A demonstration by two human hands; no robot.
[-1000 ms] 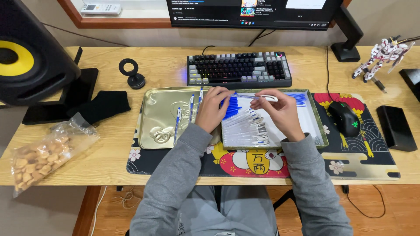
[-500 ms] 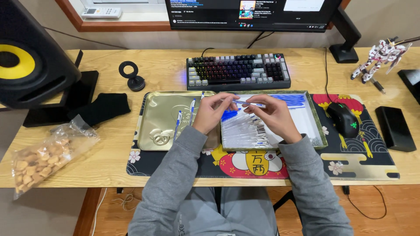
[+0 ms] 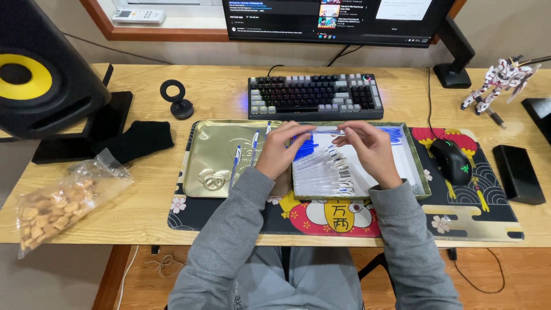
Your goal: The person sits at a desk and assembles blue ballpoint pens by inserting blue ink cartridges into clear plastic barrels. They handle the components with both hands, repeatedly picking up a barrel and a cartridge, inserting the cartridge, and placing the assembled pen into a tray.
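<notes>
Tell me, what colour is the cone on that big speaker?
Yellow, on a black speaker; head view.

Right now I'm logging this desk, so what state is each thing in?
Left hand: pinching one end of the pen.
Right hand: pinching the other end.
Pen: held level over the right tray.
Right tray: holds wrapped pens.
Left tray: few loose pens.
Monitor: on.
Keyboard: backlit.
Snack bag: lying flat.

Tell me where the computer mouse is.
In the head view, the black mouse sits on the patterned desk mat at right, beside the pen tray.

Glossy clear plastic sleeves (image 3: 321,172) lie under the fingers (image 3: 298,131); left of them, a shiny gold metal tray (image 3: 215,161); matt wood desk (image 3: 218,86).
</notes>
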